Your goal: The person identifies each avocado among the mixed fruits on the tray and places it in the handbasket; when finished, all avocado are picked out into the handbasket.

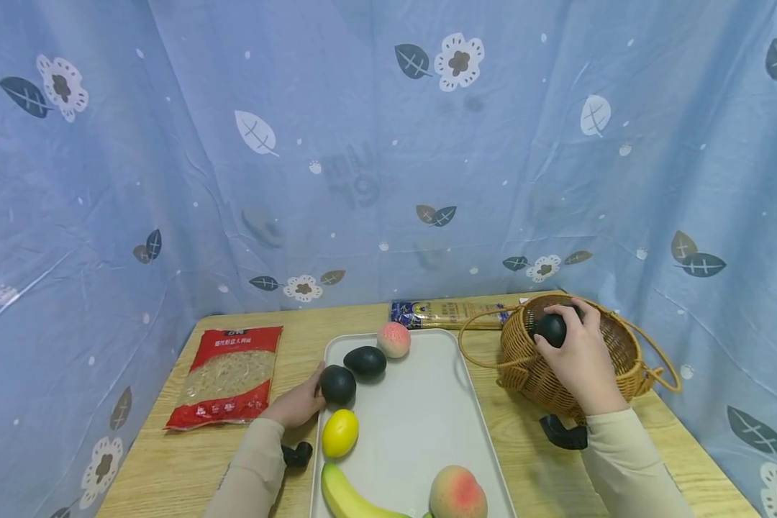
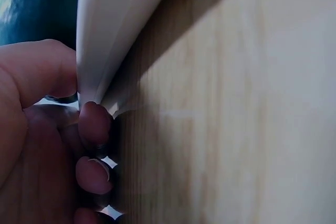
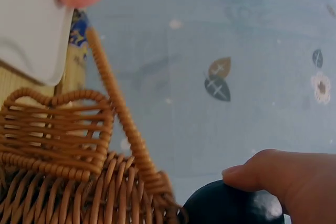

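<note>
My right hand (image 1: 583, 360) grips a dark avocado (image 1: 550, 330) at the mouth of a wicker basket (image 1: 534, 385). The right wrist view shows the thumb on the avocado's smooth side (image 3: 231, 205). On the other side, my left hand (image 1: 298, 403) holds the left rim of a white tray (image 1: 421, 424), thumb over the edge and fingers outside and below it. Along the tray's left side lie a round dark avocado (image 1: 338, 385), another avocado (image 1: 365, 362), a lemon (image 1: 339, 433) and a banana (image 1: 356, 496). One peach (image 1: 394, 339) sits at the tray's far edge, a larger peach (image 1: 458, 493) at its near right.
A red bag of pasta (image 1: 229, 378) lies left of the tray. Behind the tray is a long blue-and-gold packet (image 1: 453, 314). The basket's handle (image 1: 475, 356) loops out toward the tray. A blue patterned curtain (image 1: 362, 158) encloses the wooden table (image 1: 524, 446).
</note>
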